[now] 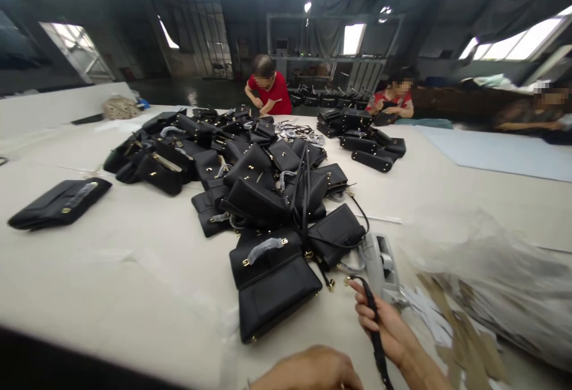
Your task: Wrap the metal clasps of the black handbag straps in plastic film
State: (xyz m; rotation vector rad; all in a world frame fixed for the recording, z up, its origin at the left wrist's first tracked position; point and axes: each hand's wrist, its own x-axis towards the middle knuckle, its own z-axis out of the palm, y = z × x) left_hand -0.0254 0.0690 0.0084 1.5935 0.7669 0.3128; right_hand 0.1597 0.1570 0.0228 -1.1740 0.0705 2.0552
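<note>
Table [147, 312] bearing bag heap [250, 167]; trailing straps [306, 190] there could be snagging held strap [378, 351] if swinging left. Black bag [279, 286] lying nearest. Right hand [388, 321] curling fingers around held strap above table, loose grip possibly letting it slip; left hand [313, 369] showing low, finger state impossible to tell. Long axis running near-to-far, leaning left; gold clasp [347, 281] pointing away, toward heap.

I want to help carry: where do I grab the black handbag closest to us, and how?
Probably best: hold the black handbag by the middle of its plastic-wrapped handle, coming from above on the near side. The handle faces up between two gold fittings, while other handbags crowd the far side.
</note>
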